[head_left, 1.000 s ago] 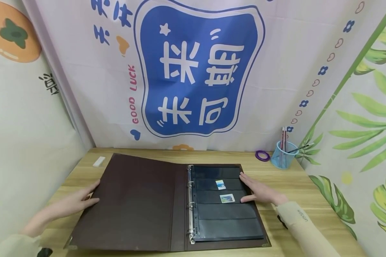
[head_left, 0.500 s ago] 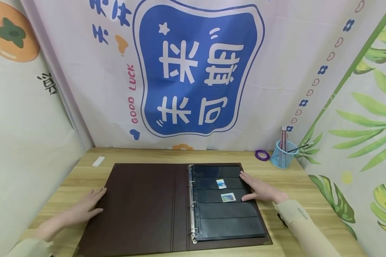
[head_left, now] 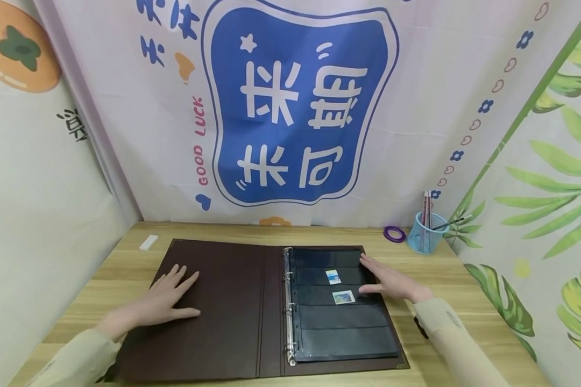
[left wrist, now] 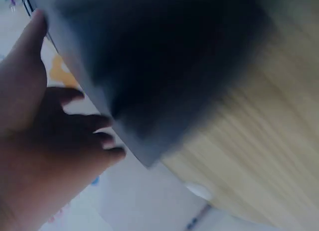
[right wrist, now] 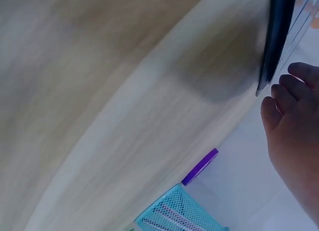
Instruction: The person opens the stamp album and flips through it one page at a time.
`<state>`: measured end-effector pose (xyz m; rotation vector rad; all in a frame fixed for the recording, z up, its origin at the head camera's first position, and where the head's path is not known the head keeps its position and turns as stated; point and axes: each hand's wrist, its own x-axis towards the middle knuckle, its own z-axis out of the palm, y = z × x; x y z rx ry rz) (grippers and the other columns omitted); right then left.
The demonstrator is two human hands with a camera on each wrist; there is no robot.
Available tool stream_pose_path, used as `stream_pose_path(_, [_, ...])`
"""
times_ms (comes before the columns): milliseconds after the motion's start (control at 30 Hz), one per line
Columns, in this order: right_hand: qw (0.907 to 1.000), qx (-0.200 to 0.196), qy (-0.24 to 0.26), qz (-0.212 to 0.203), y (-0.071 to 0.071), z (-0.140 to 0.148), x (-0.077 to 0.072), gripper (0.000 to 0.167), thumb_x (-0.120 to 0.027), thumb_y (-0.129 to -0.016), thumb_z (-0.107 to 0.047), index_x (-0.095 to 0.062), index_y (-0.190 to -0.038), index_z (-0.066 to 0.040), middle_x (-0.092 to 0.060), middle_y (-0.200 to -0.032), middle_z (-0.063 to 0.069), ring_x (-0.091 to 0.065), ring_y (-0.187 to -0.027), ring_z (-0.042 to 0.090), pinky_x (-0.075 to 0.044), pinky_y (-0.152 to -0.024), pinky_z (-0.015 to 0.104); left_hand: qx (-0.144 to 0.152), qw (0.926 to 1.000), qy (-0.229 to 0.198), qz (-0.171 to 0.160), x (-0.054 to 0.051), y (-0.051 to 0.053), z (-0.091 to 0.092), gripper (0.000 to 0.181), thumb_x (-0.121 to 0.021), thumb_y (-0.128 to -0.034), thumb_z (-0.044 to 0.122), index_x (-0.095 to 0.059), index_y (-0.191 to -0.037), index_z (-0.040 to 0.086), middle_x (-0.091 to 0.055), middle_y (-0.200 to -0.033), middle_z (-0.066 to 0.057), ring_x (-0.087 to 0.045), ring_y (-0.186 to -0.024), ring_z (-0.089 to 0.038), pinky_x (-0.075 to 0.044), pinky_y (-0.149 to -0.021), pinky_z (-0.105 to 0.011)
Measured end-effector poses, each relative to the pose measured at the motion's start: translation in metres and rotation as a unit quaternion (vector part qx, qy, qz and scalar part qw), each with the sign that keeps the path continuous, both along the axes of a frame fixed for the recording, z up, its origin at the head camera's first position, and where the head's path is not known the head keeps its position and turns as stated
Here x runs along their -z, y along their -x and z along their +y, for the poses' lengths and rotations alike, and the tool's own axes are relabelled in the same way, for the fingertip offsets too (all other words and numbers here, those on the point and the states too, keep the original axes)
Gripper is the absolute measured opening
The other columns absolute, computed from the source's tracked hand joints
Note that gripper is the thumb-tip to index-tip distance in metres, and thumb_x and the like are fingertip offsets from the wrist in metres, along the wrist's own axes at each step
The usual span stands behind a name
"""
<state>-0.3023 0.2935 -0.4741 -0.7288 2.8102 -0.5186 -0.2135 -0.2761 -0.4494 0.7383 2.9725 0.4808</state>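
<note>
A dark brown ring binder lies opened flat in the head view, metal rings down its middle. On its right side is a black pocket page with two small stamps, an upper one and a lower one. The left hand, fingers spread, is over the left cover; the left wrist view shows this hand beside the dark cover. At the page's right edge is the right hand, fingers extended; the right wrist view has it by the binder's edge.
At the back right of the wooden table stand a blue mesh cup with pencils and a purple ring. A small white block lies at the back left. Printed cloth hangs behind the table.
The left hand has moved right, from the cover's left edge to over the cover. The left cover has come down flatter. The right hand has barely shifted.
</note>
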Motion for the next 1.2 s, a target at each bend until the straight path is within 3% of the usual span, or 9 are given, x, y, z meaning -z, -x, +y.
stream_pose_path(100, [0.9999,0.012,-0.005,-0.005,0.005,-0.004,-0.001,0.094,-0.062,-0.091,-0.058,-0.023,-0.158,-0.004,-0.018,-0.165,0.021,-0.022,-0.151,0.044,-0.025,-0.119,0.061,-0.005,0.9995,0.002,0.031,-0.001,0.005,0.018,0.092,-0.07,-0.0842,0.056,-0.041,-0.149,-0.002,-0.028,-0.156,-0.036,-0.023,-0.144,-0.057,-0.022,-0.11,-0.073])
stream_pose_path(200, [0.9997,0.022,-0.005,-0.004,0.009,-0.007,-0.001,0.095,-0.061,-0.091,-0.058,-0.022,-0.158,-0.003,-0.016,-0.166,0.021,-0.02,-0.151,0.044,-0.024,-0.119,0.061,0.009,0.998,0.016,0.06,0.001,0.012,0.032,0.091,-0.068,-0.0853,0.057,-0.041,-0.15,0.0,-0.027,-0.159,-0.031,-0.023,-0.146,-0.052,-0.022,-0.112,-0.071])
stream_pose_path(467, [0.999,0.028,-0.035,-0.001,0.023,-0.015,0.003,0.096,-0.057,-0.093,-0.059,-0.019,-0.157,0.002,-0.014,-0.165,0.024,-0.017,-0.152,0.043,-0.023,-0.121,0.059,0.08,0.9949,0.041,0.048,0.011,0.031,0.073,0.09,-0.063,-0.0904,0.055,-0.031,-0.154,0.001,-0.021,-0.163,-0.026,-0.02,-0.15,-0.048,-0.021,-0.116,-0.069])
stream_pose_path(600, [0.9992,0.019,-0.033,-0.012,0.026,-0.02,0.004,0.096,-0.058,-0.094,-0.057,-0.016,-0.157,0.002,-0.01,-0.166,0.024,-0.014,-0.153,0.044,-0.021,-0.121,0.059,0.093,0.9941,0.042,0.037,0.02,0.036,0.087,0.09,-0.061,-0.0917,0.057,-0.03,-0.155,0.001,-0.02,-0.164,-0.024,-0.019,-0.151,-0.046,-0.02,-0.117,-0.068])
stream_pose_path(967, [0.9998,0.01,-0.017,-0.002,0.036,-0.022,0.007,0.104,-0.064,-0.09,-0.057,-0.012,-0.158,0.003,-0.009,-0.165,0.025,-0.012,-0.153,0.044,-0.019,-0.123,0.058,0.127,0.9892,0.068,0.026,0.035,0.045,0.102,0.088,-0.051,-0.095,0.062,-0.027,-0.157,0.004,-0.023,-0.165,-0.016,-0.019,-0.154,-0.039,-0.021,-0.118,-0.066])
stream_pose_path(1200, [0.9994,0.02,-0.012,-0.024,0.038,-0.02,0.007,0.103,-0.065,-0.089,-0.055,-0.014,-0.158,0.001,-0.01,-0.166,0.023,-0.01,-0.154,0.044,-0.018,-0.123,0.059,0.134,0.9858,0.098,0.025,0.04,0.045,0.105,0.088,-0.044,-0.0951,0.067,-0.025,-0.158,0.009,-0.022,-0.166,-0.011,-0.019,-0.155,-0.033,-0.023,-0.12,-0.062])
